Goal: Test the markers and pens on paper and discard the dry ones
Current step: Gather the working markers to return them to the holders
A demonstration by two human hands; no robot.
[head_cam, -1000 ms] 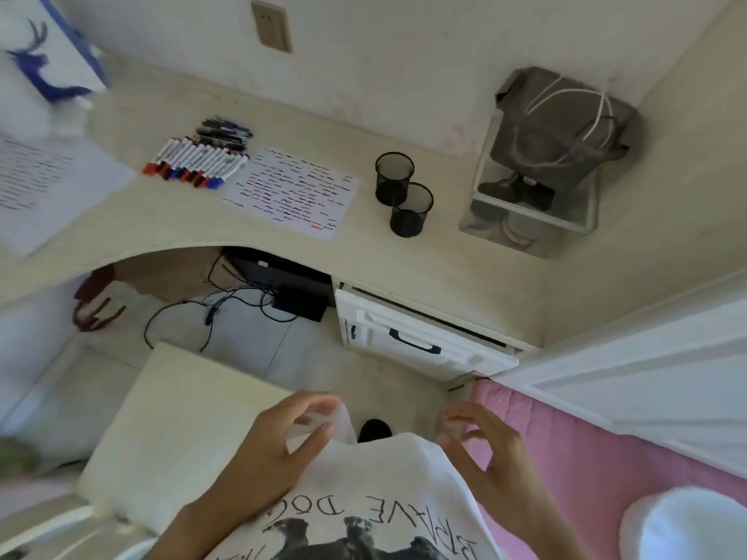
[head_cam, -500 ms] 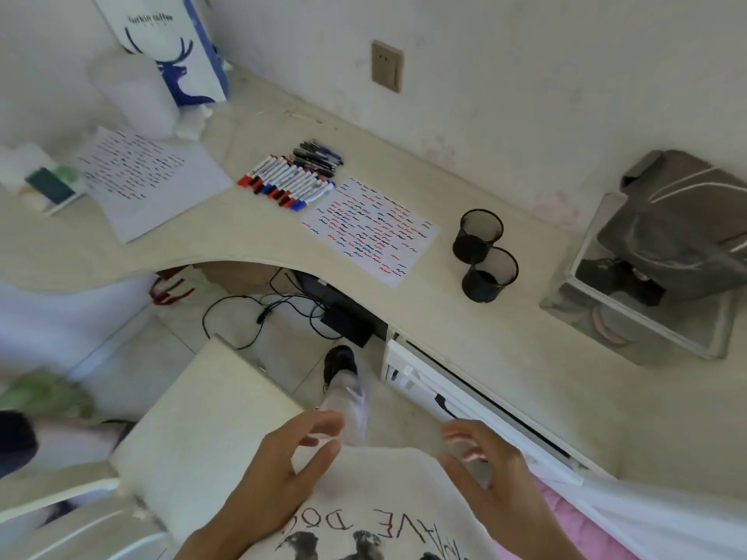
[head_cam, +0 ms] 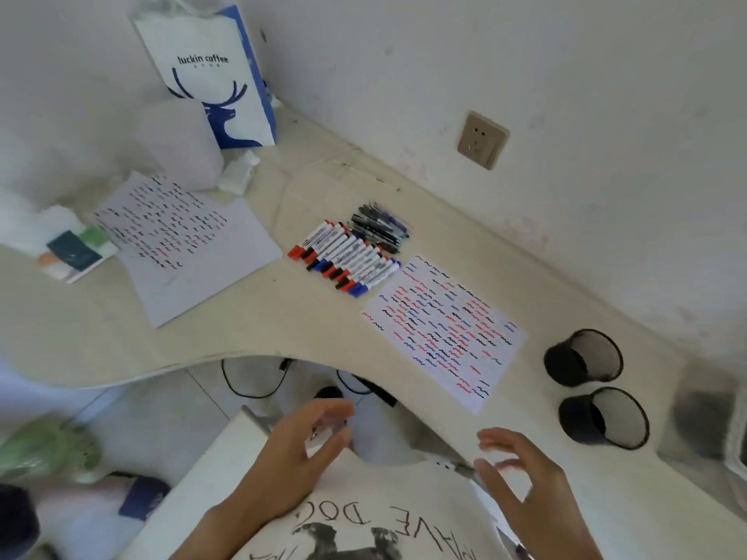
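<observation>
Nothing is held: the left hand point(head_cam: 307, 450) and right hand point(head_cam: 521, 478) hover near, fingers loosely spread. The markers point(head_cam: 347, 258) and pens point(head_cam: 380, 226) lie far off, left of the scribbled paper point(head_cam: 444, 329). A hasty reach could scatter the tight row, so tested and untested ones may be confused.

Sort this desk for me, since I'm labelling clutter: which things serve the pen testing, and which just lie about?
Job: row of markers; pile of pens; squiggle-covered test sheet; second marked sheet; two mesh cups.

Lying about: coffee bag; wall socket; cables under the desk.
</observation>
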